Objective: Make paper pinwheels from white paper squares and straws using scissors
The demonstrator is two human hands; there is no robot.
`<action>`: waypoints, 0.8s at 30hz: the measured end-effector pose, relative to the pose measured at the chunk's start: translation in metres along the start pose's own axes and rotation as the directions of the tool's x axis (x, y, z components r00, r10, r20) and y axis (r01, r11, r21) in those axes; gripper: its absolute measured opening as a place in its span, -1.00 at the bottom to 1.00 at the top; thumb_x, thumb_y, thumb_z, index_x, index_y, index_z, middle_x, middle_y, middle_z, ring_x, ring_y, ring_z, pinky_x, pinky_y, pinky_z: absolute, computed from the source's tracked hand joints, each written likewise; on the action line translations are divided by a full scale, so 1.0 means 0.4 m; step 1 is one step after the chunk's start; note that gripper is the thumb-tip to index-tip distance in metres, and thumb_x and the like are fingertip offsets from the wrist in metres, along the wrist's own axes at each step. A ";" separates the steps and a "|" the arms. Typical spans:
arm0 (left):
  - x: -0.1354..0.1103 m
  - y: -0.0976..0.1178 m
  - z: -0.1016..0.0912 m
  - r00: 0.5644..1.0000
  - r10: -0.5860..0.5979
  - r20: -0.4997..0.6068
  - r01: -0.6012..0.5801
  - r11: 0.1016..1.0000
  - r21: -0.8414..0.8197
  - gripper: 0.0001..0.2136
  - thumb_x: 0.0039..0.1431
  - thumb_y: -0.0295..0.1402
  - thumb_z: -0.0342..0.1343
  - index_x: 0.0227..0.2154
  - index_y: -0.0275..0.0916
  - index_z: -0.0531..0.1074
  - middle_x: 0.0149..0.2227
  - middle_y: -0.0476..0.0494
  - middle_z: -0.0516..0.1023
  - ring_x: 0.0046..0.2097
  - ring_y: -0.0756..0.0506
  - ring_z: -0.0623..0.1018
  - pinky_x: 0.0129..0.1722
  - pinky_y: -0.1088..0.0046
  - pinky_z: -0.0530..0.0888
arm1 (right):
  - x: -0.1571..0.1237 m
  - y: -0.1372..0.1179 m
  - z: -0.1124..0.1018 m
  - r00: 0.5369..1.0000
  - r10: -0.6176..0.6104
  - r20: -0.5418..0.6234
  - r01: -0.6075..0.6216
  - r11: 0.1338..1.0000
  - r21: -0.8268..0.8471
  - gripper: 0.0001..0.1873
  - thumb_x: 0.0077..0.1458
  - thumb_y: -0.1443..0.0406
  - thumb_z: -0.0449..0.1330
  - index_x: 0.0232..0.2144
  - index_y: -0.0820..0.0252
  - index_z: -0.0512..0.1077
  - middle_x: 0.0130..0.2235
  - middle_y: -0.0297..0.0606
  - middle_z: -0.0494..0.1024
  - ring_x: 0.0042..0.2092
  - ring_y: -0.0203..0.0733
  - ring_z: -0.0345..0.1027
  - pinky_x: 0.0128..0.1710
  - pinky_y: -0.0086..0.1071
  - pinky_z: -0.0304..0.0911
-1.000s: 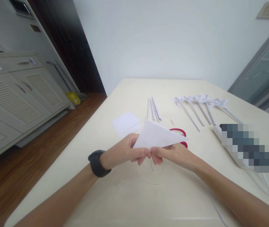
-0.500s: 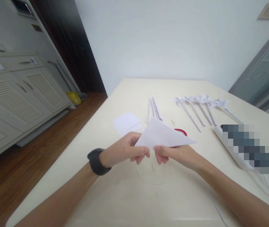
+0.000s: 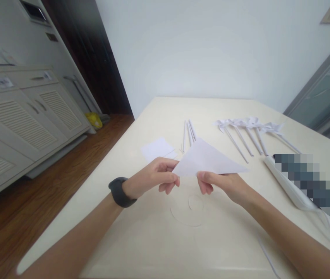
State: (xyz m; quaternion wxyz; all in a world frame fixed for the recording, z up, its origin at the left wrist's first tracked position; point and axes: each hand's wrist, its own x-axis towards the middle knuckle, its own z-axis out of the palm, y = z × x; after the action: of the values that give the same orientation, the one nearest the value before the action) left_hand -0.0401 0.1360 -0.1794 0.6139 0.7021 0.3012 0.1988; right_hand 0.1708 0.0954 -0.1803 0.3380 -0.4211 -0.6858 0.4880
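A white sheet of paper (image 3: 207, 159), folded into a triangle, is held above the table with its peak pointing away from me. My left hand (image 3: 162, 176) pinches its left corner between thumb and fingers. Along the lower folded edge, near the middle, my right hand (image 3: 215, 182) grips it with the thumb on top and the fingers beneath. Just beyond my left hand lie several flat white paper squares (image 3: 157, 148). Rolled white paper sticks (image 3: 190, 131) rest behind the triangle, which partly covers them.
Several white paper pinwheels (image 3: 252, 123) on sticks lie at the back right. A white device with a blurred-out top (image 3: 288, 184) stands on the right, its cable (image 3: 266, 254) running along the table (image 3: 141, 240). A thin loop of wire or thread (image 3: 185, 224) lies below my hands.
The folded paper has shifted slightly right and away from me. My hands have moved apart, the left one now at the paper's corner. A red-rimmed item behind the paper is now hidden.
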 end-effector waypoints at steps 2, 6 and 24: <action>0.000 -0.002 -0.005 1.000 0.009 -0.005 -0.009 1.000 -0.006 -0.89 0.05 -0.45 0.00 -0.52 -0.34 0.38 -0.67 0.02 0.36 -0.64 0.10 0.27 -0.64 0.60 0.17 | 0.001 0.003 -0.002 1.000 -0.011 -0.005 0.011 1.000 0.004 -0.63 0.08 0.31 0.04 -0.73 0.24 0.34 -0.66 -0.40 0.29 -0.55 -0.40 0.19 -0.49 -0.46 0.07; 0.005 -0.015 -0.025 0.994 0.086 -0.071 -0.094 0.987 -0.127 -0.86 0.06 -0.48 -0.05 -0.59 -0.31 0.28 -0.68 0.03 0.32 -0.64 0.11 0.23 -0.63 0.59 0.12 | 0.005 0.008 -0.025 0.989 -0.135 -0.068 0.144 0.978 0.149 -0.61 0.09 0.32 0.00 -0.74 0.24 0.29 -0.69 -0.40 0.23 -0.60 -0.40 0.10 -0.55 -0.44 0.00; 0.002 -0.018 0.037 0.982 0.116 -0.150 -0.142 0.974 -0.176 -0.84 0.09 -0.38 0.07 -0.53 -0.34 0.39 -0.56 -0.03 0.41 -0.60 0.09 0.32 -0.61 0.54 0.23 | 0.006 0.017 0.043 1.000 -0.027 -0.011 0.028 0.987 0.156 -0.62 0.14 0.17 0.01 -0.65 0.21 0.34 -0.56 -0.35 0.30 -0.40 -0.28 0.25 -0.30 -0.40 0.13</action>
State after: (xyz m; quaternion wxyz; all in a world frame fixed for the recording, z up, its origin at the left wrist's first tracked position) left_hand -0.0312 0.1259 -0.1890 0.6400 0.6442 0.2772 0.3139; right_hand 0.1567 0.0920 -0.1917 0.3797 -0.3861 -0.6497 0.5336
